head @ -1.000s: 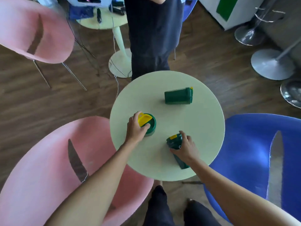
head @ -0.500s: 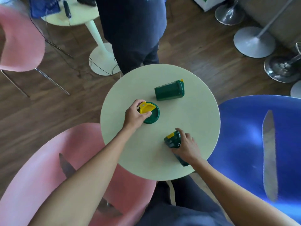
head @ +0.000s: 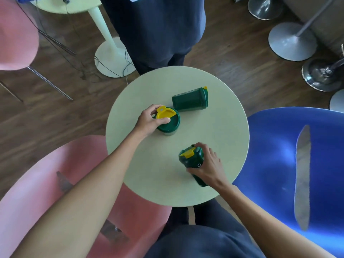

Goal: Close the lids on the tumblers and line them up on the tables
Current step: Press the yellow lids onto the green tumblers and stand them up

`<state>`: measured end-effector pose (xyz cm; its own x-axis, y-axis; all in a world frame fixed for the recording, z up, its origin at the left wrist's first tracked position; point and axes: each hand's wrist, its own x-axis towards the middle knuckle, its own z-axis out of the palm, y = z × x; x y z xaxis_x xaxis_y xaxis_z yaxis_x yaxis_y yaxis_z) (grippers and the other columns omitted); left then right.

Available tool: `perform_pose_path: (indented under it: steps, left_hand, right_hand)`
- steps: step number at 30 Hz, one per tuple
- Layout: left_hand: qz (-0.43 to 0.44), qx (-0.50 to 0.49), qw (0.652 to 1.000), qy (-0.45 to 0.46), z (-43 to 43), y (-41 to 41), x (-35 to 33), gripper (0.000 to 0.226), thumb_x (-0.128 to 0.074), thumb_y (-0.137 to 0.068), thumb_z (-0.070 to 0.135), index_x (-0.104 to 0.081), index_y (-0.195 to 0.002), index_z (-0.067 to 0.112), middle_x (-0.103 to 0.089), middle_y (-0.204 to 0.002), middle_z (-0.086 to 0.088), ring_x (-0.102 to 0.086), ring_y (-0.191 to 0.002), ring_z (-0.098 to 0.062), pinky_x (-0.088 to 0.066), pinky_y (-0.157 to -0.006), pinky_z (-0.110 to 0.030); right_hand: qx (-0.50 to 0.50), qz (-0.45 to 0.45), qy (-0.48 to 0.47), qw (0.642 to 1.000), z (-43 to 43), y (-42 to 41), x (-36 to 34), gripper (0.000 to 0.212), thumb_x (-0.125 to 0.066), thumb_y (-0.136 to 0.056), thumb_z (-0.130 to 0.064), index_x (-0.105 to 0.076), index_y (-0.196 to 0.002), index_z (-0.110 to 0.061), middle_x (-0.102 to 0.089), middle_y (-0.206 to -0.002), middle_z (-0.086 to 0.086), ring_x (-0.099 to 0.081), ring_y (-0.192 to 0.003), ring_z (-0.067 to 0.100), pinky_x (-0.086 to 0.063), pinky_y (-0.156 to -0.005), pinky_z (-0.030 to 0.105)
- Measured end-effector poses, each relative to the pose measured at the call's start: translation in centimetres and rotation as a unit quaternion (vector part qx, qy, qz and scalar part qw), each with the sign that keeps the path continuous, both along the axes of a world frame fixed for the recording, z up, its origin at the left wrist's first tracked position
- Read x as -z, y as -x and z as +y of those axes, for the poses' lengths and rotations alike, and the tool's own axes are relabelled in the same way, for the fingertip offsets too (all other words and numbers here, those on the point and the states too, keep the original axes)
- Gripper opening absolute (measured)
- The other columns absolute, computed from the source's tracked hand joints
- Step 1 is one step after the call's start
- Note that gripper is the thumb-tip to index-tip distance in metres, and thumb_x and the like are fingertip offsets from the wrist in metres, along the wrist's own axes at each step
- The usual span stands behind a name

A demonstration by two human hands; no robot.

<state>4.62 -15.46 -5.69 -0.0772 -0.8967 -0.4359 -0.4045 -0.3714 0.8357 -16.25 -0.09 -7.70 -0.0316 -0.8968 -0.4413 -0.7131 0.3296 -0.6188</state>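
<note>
Three dark green tumblers with yellow flip lids are on a round pale green table [head: 219, 131]. An upright tumbler [head: 170, 124] stands left of centre, its yellow flap [head: 164, 113] raised; my left hand [head: 149, 120] pinches that flap between thumb and fingers. Near the front edge a tilted tumbler [head: 189, 160] is gripped around its body by my right hand [head: 208, 167], its yellow flap facing up-left. A third tumbler [head: 189, 99] lies on its side at the back, lid pointing right, touched by no hand.
A pink chair [head: 55, 192] stands at the front left and a blue chair [head: 297, 164] at the right. Another person in dark clothes [head: 156, 30] stands just behind the table. A second round table [head: 74, 6] and chrome stool bases [head: 292, 41] are further back.
My left hand has shifted the upright tumbler back toward the lying one, still on the flap. My right hand has lifted its tumbler's lid end off the table.
</note>
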Motion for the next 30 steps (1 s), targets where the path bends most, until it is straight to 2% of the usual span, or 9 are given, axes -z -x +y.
perform_pose_path:
  steps: [4,9,14,18,20,23,25,30]
  left_hand:
    - [0.021,-0.007,1.000,-0.005,0.2,-0.1,0.0,0.057,-0.082,-0.067,0.020,-0.064,-0.121,0.018,-0.067,-0.109,-0.001,-0.061,-0.104,-0.015,-0.047,-0.096,-0.027]
    - [0.024,-0.010,1.000,-0.013,0.1,-0.2,0.1,0.051,-0.081,-0.077,0.010,-0.063,-0.125,0.016,-0.066,-0.111,-0.003,-0.059,-0.108,-0.014,-0.047,-0.099,-0.029]
    - [0.033,-0.013,0.999,-0.017,0.3,-0.4,0.4,0.056,-0.082,-0.074,0.016,-0.062,-0.126,0.019,-0.066,-0.116,-0.005,-0.060,-0.112,-0.018,-0.048,-0.103,-0.034]
    - [0.031,-0.009,0.999,-0.018,0.4,-0.4,0.3,0.055,-0.081,-0.077,0.016,-0.060,-0.128,0.020,-0.064,-0.120,-0.004,-0.059,-0.118,-0.020,-0.049,-0.103,-0.034]
    - [0.030,-0.007,0.999,-0.020,0.4,-0.4,0.2,0.056,-0.080,-0.079,0.016,-0.059,-0.130,0.020,-0.062,-0.119,-0.003,-0.057,-0.115,-0.017,-0.049,-0.100,-0.031]
    - [0.032,-0.003,0.999,-0.023,0.4,-0.4,0.2,0.058,-0.080,-0.079,0.018,-0.057,-0.132,0.020,-0.062,-0.121,-0.003,-0.057,-0.115,-0.017,-0.050,-0.096,-0.028]
    - [0.031,-0.004,0.999,-0.023,0.4,-0.4,0.1,0.058,-0.080,-0.079,0.018,-0.057,-0.133,0.020,-0.062,-0.121,-0.002,-0.057,-0.115,-0.016,-0.049,-0.094,-0.026]
    - [0.041,-0.005,0.999,-0.025,0.4,-0.4,0.1,0.057,-0.080,-0.079,0.017,-0.058,-0.132,0.020,-0.062,-0.120,-0.002,-0.058,-0.114,-0.016,-0.050,-0.094,-0.025]
  right_hand:
    - [0.014,-0.090,0.045,0.995,-0.6,-0.1,-0.7,0.077,-0.084,-0.065,-0.025,-0.037,-0.126,-0.029,-0.048,-0.125,-0.004,-0.047,-0.112,0.018,-0.039,-0.090,0.031]
    - [-0.030,-0.103,0.084,0.991,-1.6,-0.4,-0.1,0.075,-0.086,-0.067,-0.012,-0.036,-0.123,-0.016,-0.042,-0.125,-0.008,-0.045,-0.104,0.014,-0.033,-0.080,0.006]
    - [-0.059,-0.097,0.102,0.988,-1.8,-1.0,0.2,0.077,-0.085,-0.068,-0.012,-0.028,-0.117,-0.030,-0.045,-0.131,-0.003,-0.048,-0.104,0.016,-0.040,-0.083,0.018]
    - [-0.073,-0.093,0.133,0.984,-2.0,-1.6,0.4,0.076,-0.085,-0.069,-0.010,-0.029,-0.116,-0.028,-0.043,-0.138,0.003,-0.040,-0.105,0.001,-0.032,-0.082,-0.003]
    - [-0.079,-0.089,0.147,0.982,-2.2,-1.9,0.4,0.075,-0.085,-0.069,-0.011,-0.030,-0.116,-0.027,-0.043,-0.139,0.006,-0.038,-0.104,-0.001,-0.031,-0.083,-0.003]
    - [-0.086,-0.085,0.159,0.980,-2.6,-2.3,0.4,0.075,-0.085,-0.070,-0.012,-0.030,-0.117,-0.028,-0.044,-0.140,0.007,-0.044,-0.104,0.009,-0.033,-0.083,0.003]
    - [-0.088,-0.083,0.164,0.979,-2.8,-2.3,0.5,0.075,-0.085,-0.069,-0.012,-0.030,-0.117,-0.028,-0.044,-0.139,0.007,-0.047,-0.105,0.015,-0.031,-0.081,-0.001]
    - [-0.069,-0.084,0.164,0.980,-3.0,-1.7,0.3,0.074,-0.086,-0.069,-0.012,-0.030,-0.116,-0.028,-0.045,-0.137,0.004,-0.039,-0.099,0.002,-0.030,-0.077,-0.005]
